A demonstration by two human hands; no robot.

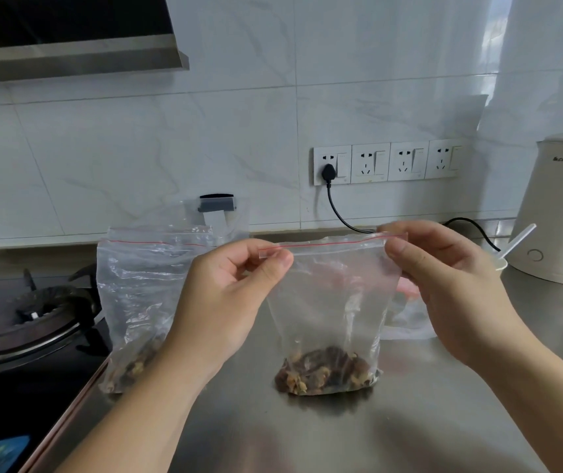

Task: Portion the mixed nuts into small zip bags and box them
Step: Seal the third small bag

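- A small clear zip bag (331, 302) with a thin red line along its seal hangs upright at the centre of the frame, its bottom resting on the steel counter (409, 421).
- A low heap of brown and tan mixed nuts (324, 372) fills only the bottom of this bag; the rest of the plastic is see-through and creased.
- The left hand (228, 302) pinches the left end of the seal between thumb and forefinger, fingers narrow and curled.
- The right hand (450, 285) pinches the right end of the seal the same way, stretching the top edge flat between the two hands.
- A second zip bag (136, 295), larger and also red-lined, stands left of centre, partly behind the left wrist, with nuts in its bottom.
- Counted: two bags with nuts, two hands.
- A gas burner (34, 312) sits at the left edge.
- Four wall sockets (387, 163) line the tiled wall right of centre; one black plug (328, 172) is in the leftmost.
- A white kettle (560, 213) stands at the right edge, with a white plastic spoon (517, 242) just beside it.
- A range hood (68, 39) fills the upper left.
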